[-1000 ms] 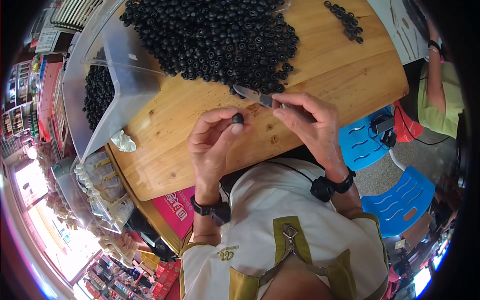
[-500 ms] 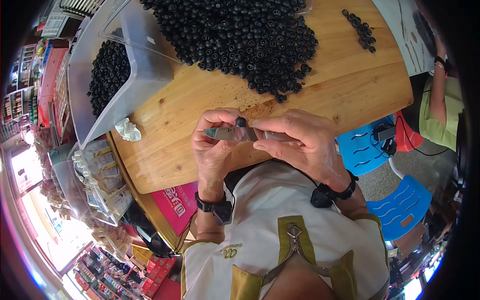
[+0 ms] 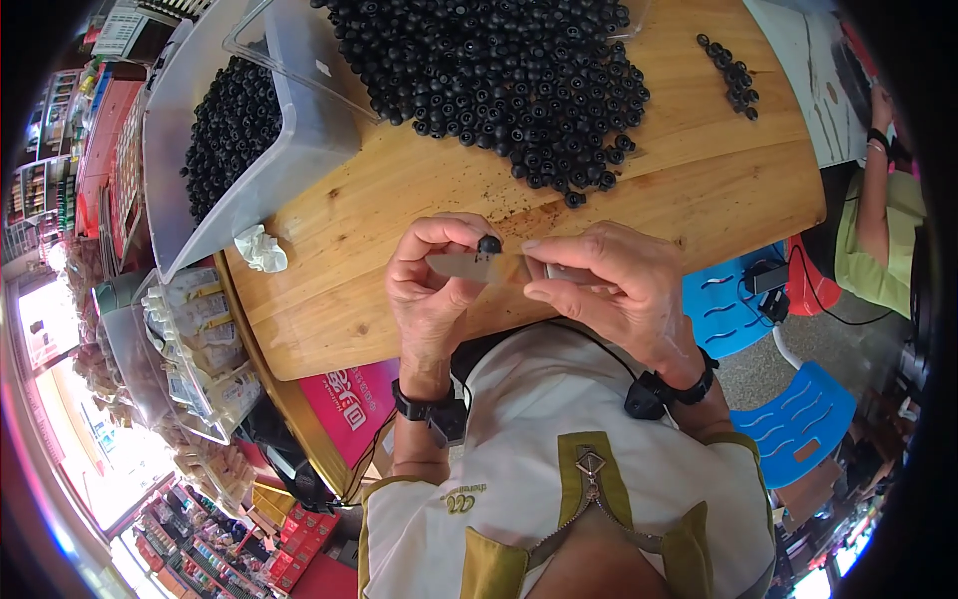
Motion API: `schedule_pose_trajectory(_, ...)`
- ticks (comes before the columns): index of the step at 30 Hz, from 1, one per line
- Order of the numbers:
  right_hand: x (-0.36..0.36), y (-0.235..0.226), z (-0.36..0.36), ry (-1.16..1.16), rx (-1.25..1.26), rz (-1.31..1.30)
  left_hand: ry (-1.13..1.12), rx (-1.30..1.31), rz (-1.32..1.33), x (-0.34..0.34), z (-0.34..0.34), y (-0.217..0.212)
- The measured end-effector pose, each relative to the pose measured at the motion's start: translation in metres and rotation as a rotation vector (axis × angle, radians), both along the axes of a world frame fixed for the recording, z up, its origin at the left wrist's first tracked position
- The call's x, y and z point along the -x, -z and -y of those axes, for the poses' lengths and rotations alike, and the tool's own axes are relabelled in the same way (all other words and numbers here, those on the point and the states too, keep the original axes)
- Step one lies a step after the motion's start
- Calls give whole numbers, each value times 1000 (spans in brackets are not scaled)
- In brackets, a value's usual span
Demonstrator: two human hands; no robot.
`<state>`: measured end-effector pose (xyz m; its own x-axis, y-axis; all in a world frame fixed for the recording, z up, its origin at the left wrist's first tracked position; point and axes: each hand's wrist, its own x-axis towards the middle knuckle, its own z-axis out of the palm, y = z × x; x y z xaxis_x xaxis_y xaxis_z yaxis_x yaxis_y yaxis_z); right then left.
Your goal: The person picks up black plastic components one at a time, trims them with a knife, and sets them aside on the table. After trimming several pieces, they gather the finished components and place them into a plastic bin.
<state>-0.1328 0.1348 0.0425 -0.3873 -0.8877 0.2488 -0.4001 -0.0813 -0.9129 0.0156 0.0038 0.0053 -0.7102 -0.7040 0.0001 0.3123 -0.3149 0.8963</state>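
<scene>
Over the near part of the wooden table, my left hand (image 3: 424, 290) pinches a small black round part (image 3: 488, 245) between thumb and fingers. My right hand (image 3: 624, 285) is closed round the handle of a knife (image 3: 469, 267). Its flat metal blade points left, across the black part and in front of my left fingers. Whether the edge touches the part I cannot tell. Beyond my hands lies a large heap of similar black parts (image 3: 499, 80), several with a ring-shaped hollow showing. Fine brown crumbs (image 3: 519, 222) are scattered on the wood between heap and hands.
A translucent plastic bin (image 3: 319, 150) at the left holds more black parts. Beside it lies crumpled white tissue (image 3: 260, 250). A short row of black parts (image 3: 738, 82) lies far right. Blue chairs (image 3: 798, 419) stand right of the table, near another person's arm (image 3: 875, 195).
The knife blade has tilted and shifted slightly right with my right hand. The black part shows more above the blade. The whole view has shifted a little.
</scene>
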Motion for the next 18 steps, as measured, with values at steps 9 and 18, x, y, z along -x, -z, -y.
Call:
schedule_pose_trajectory(9, 0, -2, 3, -12, -14, 65, 14, 51, -24, -4, 2, 4)
schedule_pose_trajectory(18, -1, -3, 3, 2, 11, 87, -6, 120, 7, -4, 3, 3)
